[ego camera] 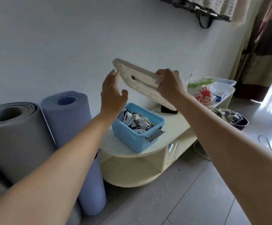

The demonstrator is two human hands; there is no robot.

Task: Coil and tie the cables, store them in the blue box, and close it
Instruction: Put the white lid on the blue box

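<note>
Mats stand at the far left, left of the cabinet [149, 153]: a grey mat [13, 135] and, just beside it, a blue mat [76, 127], both rolled and upright against the wall. Next comes the left hand [113, 95], raised above the cabinet with fingers straight and spread, thumb apart, gripping nothing; its fingertips [113, 72] reach the left corner of the lid [140, 78], though whether they touch it is hard to tell. That white lid hangs tilted in the air above the cabinet top, its left end higher than its right, a slot showing in its underside. Below it, on the left part of the cabinet top, sits the box [132, 138], blue and uncovered, with a grey latch [155, 135] hanging at its right end. Cables [136, 121], mostly white coils with some dark ones, fill the box to near the rim. The right hand [171, 85] grips the lid's right end, fingers curled over the edge. A small dark object on the cabinet top shows under the lid. Farther right on the cabinet lie packets [205, 93] and a clear tray [224, 83]. On the floor right of the cabinet rests a dark bowl [236, 123] holding loose tangled wires [224, 113]. A curtain [265, 51] hangs at the far right.
</note>
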